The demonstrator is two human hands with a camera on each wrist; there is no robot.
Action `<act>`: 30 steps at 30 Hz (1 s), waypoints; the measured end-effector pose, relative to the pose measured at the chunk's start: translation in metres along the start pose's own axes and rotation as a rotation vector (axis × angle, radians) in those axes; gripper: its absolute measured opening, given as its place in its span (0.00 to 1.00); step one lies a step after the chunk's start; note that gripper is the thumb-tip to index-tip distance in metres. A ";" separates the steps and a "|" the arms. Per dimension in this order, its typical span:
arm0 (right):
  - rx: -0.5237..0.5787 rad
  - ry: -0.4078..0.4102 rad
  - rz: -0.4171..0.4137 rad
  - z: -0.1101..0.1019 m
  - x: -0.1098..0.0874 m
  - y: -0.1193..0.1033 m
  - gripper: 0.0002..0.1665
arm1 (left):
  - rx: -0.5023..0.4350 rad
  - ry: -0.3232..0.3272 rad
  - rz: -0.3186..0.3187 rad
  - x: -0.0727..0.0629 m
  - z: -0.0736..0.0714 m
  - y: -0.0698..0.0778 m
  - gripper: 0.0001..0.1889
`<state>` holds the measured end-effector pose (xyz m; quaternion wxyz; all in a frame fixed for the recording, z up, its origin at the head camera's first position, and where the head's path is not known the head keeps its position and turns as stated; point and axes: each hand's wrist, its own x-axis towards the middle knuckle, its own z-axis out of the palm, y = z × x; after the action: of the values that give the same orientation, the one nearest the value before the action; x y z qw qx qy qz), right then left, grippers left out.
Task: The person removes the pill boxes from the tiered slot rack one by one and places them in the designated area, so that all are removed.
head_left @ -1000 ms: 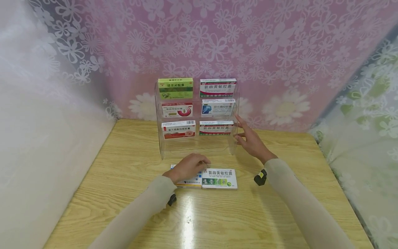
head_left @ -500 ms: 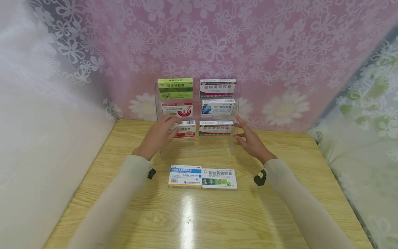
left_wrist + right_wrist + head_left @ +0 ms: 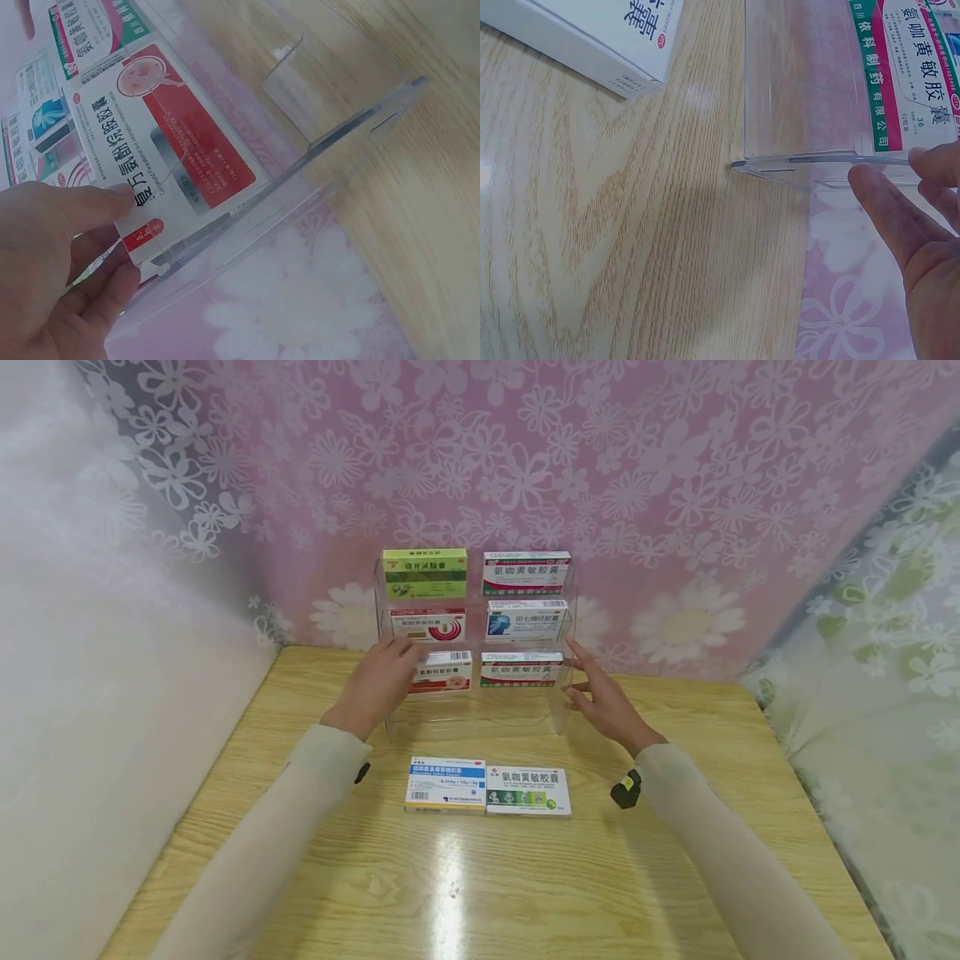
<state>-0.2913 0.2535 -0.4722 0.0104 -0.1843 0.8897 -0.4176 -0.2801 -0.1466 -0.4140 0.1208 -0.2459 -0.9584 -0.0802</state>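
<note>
A clear plastic display rack (image 3: 480, 727) stands upright on the table, with medicine boxes in its tiers. My left hand (image 3: 377, 687) grips its left side. In the left wrist view, the thumb (image 3: 97, 202) lies against the end of a red-and-white medicine box (image 3: 169, 142) in the lowest filled tier, while the other fingers curl behind the side. My right hand (image 3: 611, 706) holds the right side wall, near a green, white and red medicine box (image 3: 911, 71). In the right wrist view its fingertips touch the wall's edge and outer face.
A blue-and-white medicine box (image 3: 446, 785) and a white-and-green one (image 3: 528, 791) lie side by side on the wooden table (image 3: 525, 893) before the rack. Behind the rack hangs a pink flowered curtain (image 3: 637, 485).
My left hand has left the flat boxes on the table and moved up and left to the rack's left side. My right hand has stayed on the right side.
</note>
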 end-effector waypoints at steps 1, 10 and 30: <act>0.003 -0.002 0.002 0.000 0.000 0.000 0.58 | 0.001 -0.003 0.001 0.001 0.000 0.000 0.25; 0.003 -0.008 -0.006 0.000 -0.001 -0.001 0.58 | -0.117 0.048 0.045 0.003 -0.006 -0.006 0.20; -0.027 -0.004 -0.009 -0.001 -0.001 -0.004 0.57 | -0.180 0.091 0.218 -0.037 -0.054 0.016 0.18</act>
<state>-0.2898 0.2519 -0.4692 0.0077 -0.1890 0.8945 -0.4052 -0.2303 -0.1611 -0.3710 0.1495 -0.3547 -0.9084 -0.1634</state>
